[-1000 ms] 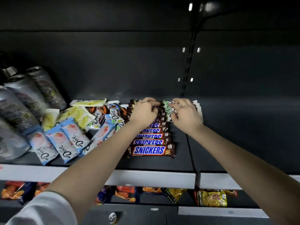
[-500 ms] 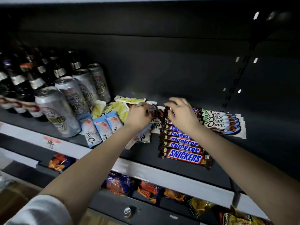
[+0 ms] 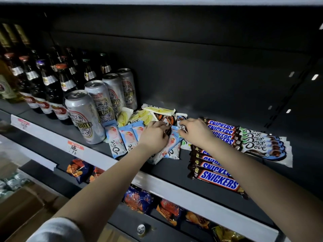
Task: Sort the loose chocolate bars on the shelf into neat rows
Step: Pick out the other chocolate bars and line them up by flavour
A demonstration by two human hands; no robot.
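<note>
1. A dark grey back panel rises behind the shelf; the light is dim.
2. A pale price rail runs along the shelf's front edge and carries a red-and-white tag.
3. A slotted upright stands at the right, with small bright glints beside it.
4. Silver cans and dark bottles stand at the left.
5. Snack bags lie on the level below, and a cardboard box sits at the lower left.

- Snickers bars: brown wrapper; blue panel, white lettering, red outline.
- White Dove bars: white, dark script, brown chocolate print, blue edge.
- Pale-blue Dove bars: light blue, pink-peach print.
- Yellow Dove bars: yellow and white.
- Swirl-print Dove bar: brown-orange swirl.
- Beer cans: silver, blue ornament.
- Shelf: dark grey.
</note>
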